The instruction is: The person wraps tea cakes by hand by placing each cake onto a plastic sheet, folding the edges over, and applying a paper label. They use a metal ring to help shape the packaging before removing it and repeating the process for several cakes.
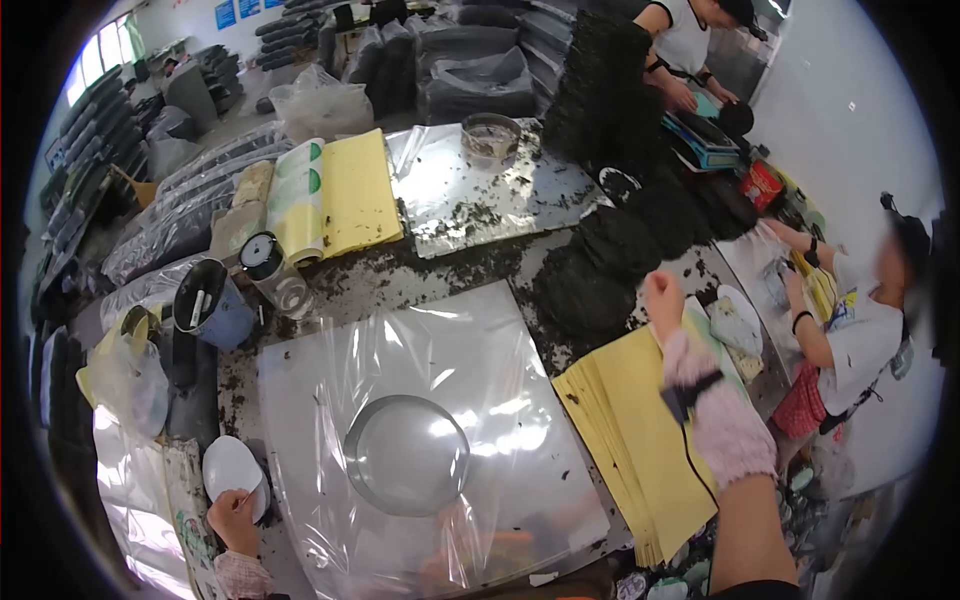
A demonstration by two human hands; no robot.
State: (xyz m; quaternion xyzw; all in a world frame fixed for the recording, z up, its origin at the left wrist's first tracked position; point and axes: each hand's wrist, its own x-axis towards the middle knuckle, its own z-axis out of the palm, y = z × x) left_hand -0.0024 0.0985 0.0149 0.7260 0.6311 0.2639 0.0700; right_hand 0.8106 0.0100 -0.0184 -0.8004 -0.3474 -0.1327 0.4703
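My left hand (233,520) is closed at the lower left, its fingertips pinched over a white oval disc (232,468); what they hold, if anything, is too small to tell. My right hand (663,298) is raised above the right side of the table with its fingers curled together, beside a dark round stack (583,292). Below that wrist lies a stack of yellow sheets (630,430). Between my hands, a metal ring (408,455) rests on clear plastic film (330,400) spread over the table.
A blue cup (215,308) and a glass jar (285,285) stand at the left. Farther back are yellow paper (360,190) and a metal sheet (500,200) with dark crumbs. One person (690,50) works at the back right, another (865,320) at the right.
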